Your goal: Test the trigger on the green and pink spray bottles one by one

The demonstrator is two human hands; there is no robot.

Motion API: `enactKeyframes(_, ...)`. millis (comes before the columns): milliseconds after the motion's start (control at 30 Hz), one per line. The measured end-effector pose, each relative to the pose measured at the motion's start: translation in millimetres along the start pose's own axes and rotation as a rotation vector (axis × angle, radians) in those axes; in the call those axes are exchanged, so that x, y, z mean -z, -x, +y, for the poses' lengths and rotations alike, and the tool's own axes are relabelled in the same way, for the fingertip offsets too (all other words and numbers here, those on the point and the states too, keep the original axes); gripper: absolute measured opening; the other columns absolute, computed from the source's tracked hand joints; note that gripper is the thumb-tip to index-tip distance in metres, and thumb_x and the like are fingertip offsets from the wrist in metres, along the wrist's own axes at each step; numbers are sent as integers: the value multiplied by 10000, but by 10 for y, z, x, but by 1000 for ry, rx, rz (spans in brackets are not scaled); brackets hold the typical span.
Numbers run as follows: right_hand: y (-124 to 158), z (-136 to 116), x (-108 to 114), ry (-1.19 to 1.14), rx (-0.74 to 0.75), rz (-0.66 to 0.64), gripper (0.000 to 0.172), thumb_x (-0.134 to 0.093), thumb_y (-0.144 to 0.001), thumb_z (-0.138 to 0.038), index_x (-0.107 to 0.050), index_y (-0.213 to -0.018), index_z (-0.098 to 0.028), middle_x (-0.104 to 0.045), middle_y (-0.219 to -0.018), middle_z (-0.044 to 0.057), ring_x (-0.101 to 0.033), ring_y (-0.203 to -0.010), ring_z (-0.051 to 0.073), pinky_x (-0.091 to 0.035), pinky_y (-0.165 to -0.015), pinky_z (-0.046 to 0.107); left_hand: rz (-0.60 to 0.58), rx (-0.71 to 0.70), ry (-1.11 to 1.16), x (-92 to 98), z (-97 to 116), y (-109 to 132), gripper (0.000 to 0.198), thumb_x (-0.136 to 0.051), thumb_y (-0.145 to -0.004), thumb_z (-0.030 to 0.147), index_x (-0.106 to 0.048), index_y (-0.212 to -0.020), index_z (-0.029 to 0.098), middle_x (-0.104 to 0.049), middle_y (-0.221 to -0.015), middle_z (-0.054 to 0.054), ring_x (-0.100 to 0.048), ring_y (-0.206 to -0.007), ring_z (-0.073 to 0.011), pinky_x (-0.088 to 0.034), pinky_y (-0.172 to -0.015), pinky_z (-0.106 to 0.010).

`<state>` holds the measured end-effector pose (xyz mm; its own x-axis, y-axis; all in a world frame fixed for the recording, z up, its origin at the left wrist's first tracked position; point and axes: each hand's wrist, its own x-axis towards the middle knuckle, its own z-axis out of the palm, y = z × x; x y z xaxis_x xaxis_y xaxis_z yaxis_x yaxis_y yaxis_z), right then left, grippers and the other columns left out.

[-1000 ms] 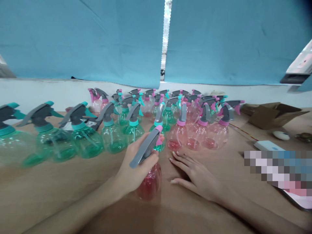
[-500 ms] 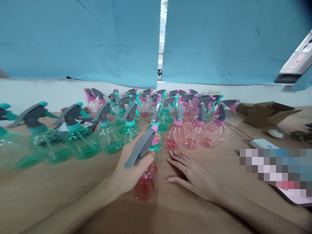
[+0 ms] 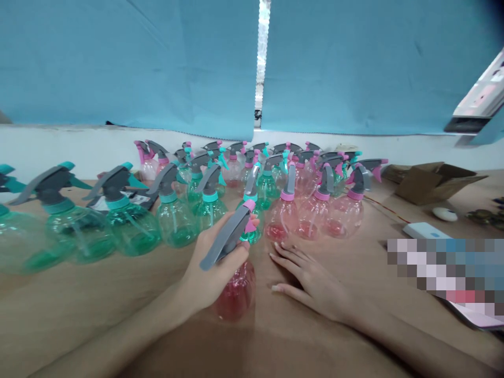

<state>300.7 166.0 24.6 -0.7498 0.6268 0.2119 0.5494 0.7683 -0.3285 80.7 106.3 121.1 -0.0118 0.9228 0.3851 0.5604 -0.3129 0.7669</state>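
My left hand (image 3: 214, 262) is wrapped round the neck of a pink spray bottle (image 3: 235, 294) with a grey and pink head, upright on the wooden table and holding red liquid. Flat on the table to its right lies my right hand (image 3: 311, 278), fingers spread, holding nothing. Its fingertips are just in front of a pink bottle (image 3: 281, 218) with a little red liquid. Two more pink bottles stand to the right of that one. Several green bottles (image 3: 134, 228) with teal collars form a row on the left.
Behind the front row stand several more pink and green spray bottles (image 3: 233, 165). On the right are an open cardboard box (image 3: 425, 184), a white mouse (image 3: 444, 213), a white box (image 3: 427, 231) and a pixelated flat object. Blue cloth (image 3: 137, 68) hangs at the back.
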Motion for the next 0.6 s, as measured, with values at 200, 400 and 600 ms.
enactKeyframes(200, -2, -2, -5, -7, 0, 3, 637, -443, -859, -559, -332, -1394, -233, -347, -1442, 74, -286, -1333, 262, -249, -1086, 498, -11, 2, 7, 1, 23, -7, 170, -500, -738, 227, -571, -888, 267, -557, -715, 21, -503, -618, -160, -418, -570, -281)
enactKeyframes(400, 3, 18, -23, -12, 16, 21, 627, -451, -860, -550, -330, -1394, -245, -348, -1441, 72, -293, -1330, 264, -249, -1082, 510, -16, -17, -13, -2, 11, -9, 213, -490, -765, 246, -569, -960, 280, -526, -700, 26, -518, -615, -160, -418, -551, -274)
enactKeyframes(600, 4, 10, -19, 14, -1, -4, 642, -421, -864, -570, -333, -1394, -218, -338, -1447, 77, -272, -1339, 258, -243, -1091, 491, -13, -12, -15, -5, -12, -2, 212, -499, -778, 246, -578, -969, 291, -548, -702, 33, -526, -607, -149, -412, -556, -271)
